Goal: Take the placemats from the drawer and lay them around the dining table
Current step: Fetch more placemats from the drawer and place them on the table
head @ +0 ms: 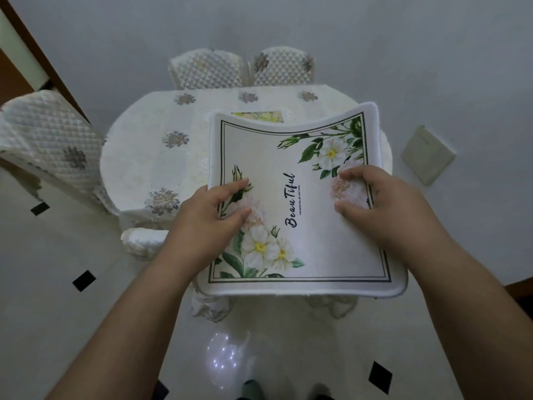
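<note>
The person stands at the near end of the oval tabletop [150,157], seen from above in the middle of the frame, holding one floral placemat [300,203] out over it. The left hand [213,215] grips the mat's left edge, thumb on top and fingers tucked under; the right hand [372,203] grips the right edge, its fingertips curled onto the printed face. With a grip on each side the soft mat hangs like a sling, sagging down the middle while the far edge curls upward, which likely keeps it flat enough to lower squarely. It covers the right half of the table and is clearly in the air, not resting yet. Just past its far edge, a strip of a second placemat [258,116] peeks out, already lying on the cloth at the far side, in front of the two quilted chairs [245,67] at the top of the frame. A third chair [49,142] sits at the left edge. So one setting looks done, and this mat appears headed for a near-side spot; the next move calls for lowering it level and releasing both edges together
</note>
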